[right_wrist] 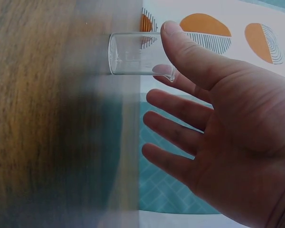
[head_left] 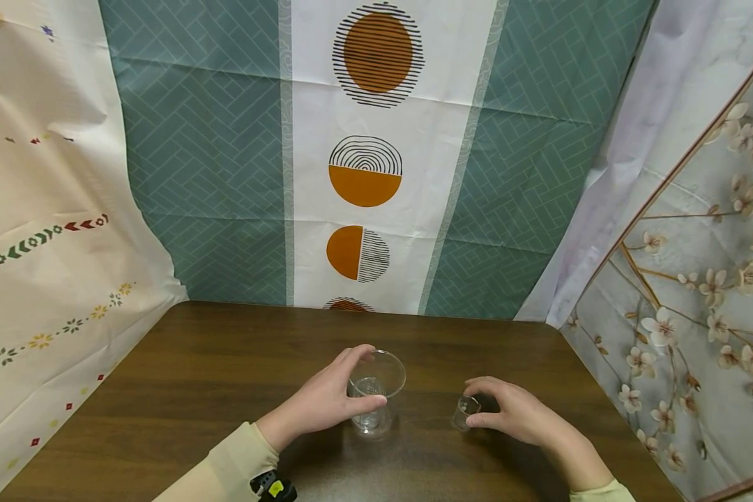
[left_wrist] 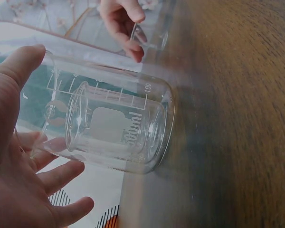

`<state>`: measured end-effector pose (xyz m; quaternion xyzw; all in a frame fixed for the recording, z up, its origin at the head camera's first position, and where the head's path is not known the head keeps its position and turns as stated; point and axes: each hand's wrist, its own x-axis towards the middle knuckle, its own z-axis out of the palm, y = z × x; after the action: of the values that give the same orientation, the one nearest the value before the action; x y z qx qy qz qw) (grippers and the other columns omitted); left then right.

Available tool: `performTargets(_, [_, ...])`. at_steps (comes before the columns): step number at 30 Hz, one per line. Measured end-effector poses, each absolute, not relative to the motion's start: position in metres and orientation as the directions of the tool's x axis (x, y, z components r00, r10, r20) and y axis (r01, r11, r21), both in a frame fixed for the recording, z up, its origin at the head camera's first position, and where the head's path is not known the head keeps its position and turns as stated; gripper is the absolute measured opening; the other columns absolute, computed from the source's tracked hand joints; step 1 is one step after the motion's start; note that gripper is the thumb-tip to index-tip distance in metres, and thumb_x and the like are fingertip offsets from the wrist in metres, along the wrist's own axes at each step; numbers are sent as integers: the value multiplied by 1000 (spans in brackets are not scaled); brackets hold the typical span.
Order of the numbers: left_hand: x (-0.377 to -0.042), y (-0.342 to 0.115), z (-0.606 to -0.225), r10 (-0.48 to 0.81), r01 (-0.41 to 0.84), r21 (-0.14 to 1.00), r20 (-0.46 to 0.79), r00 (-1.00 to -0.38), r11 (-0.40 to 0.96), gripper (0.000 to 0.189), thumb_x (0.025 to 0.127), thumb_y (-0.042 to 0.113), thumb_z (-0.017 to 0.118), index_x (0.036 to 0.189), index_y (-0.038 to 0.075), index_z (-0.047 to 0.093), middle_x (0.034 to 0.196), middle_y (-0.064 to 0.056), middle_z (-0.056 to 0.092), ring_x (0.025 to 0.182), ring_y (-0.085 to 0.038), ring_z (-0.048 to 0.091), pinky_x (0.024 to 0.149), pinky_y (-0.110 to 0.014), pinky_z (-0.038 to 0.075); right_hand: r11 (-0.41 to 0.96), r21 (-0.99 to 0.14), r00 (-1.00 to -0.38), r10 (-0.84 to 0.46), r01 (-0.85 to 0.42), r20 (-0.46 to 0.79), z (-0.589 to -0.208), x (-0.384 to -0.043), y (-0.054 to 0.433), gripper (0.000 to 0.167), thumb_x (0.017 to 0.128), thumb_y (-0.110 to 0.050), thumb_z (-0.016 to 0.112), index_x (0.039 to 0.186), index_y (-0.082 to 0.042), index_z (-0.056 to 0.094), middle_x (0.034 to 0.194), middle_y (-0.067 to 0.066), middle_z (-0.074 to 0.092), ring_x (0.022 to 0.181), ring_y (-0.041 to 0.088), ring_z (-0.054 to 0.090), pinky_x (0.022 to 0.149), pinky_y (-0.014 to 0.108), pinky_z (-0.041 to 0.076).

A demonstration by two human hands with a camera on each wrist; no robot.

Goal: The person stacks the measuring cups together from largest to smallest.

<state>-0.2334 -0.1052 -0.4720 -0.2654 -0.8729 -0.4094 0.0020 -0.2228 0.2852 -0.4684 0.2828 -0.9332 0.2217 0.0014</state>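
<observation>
My left hand (head_left: 328,399) holds a large clear glass beaker (head_left: 385,408) near its rim, thumb on the near side and a finger at the far side. The beaker stands upright on the table. Inside it sits a smaller glass beaker (left_wrist: 109,123), seen through the printed wall in the left wrist view. To the right, my right hand (head_left: 519,413) pinches a small clear beaker (right_wrist: 133,54) by its lipped rim, between thumb and index finger. The other right fingers (right_wrist: 173,133) are spread and touch nothing. That small beaker's base is right at the tabletop.
The dark brown wooden table (head_left: 226,362) runs back to a teal and white patterned cloth (head_left: 213,174). A cream cloth (head_left: 50,279) hangs on the left and a flowered one (head_left: 678,390) on the right. A black watch-like device (head_left: 272,486) is on the left wrist.
</observation>
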Motion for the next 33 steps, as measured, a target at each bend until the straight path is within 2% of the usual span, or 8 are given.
performTargets(10, [-233,-106,-472,462,467,712,223,-858,524,89,93,67,81,162,23,46,152,0,55,129,-32,63,103,-57,52,739,-423,-842,-524,-524,128,-469,-224,285,36,96,-47,86,121,-24,74,144,10,70,131,36,67,104,53,54])
performTargets(20, [-232,-106,-471,461,472,713,233,-856,518,85,95,58,84,160,19,47,152,-4,56,127,-32,63,102,-58,53,741,-437,-849,-514,-510,120,-469,-225,285,33,98,-46,84,120,-24,73,143,9,70,131,35,67,104,54,55])
performTargets(27, [-232,-106,-471,462,470,714,229,-857,518,88,94,66,81,160,21,47,152,-4,56,127,-32,63,101,-57,53,737,-445,-850,-512,-509,126,-470,-224,284,32,99,-45,83,119,-24,72,142,8,70,131,35,67,105,55,54])
performTargets(33, [-233,-106,-471,462,475,712,235,-855,517,85,95,57,84,161,18,47,153,-5,56,128,-29,62,103,-59,52,738,-450,-853,-509,-503,117,-470,-224,283,31,100,-45,82,120,-24,72,143,8,69,131,36,67,105,58,54])
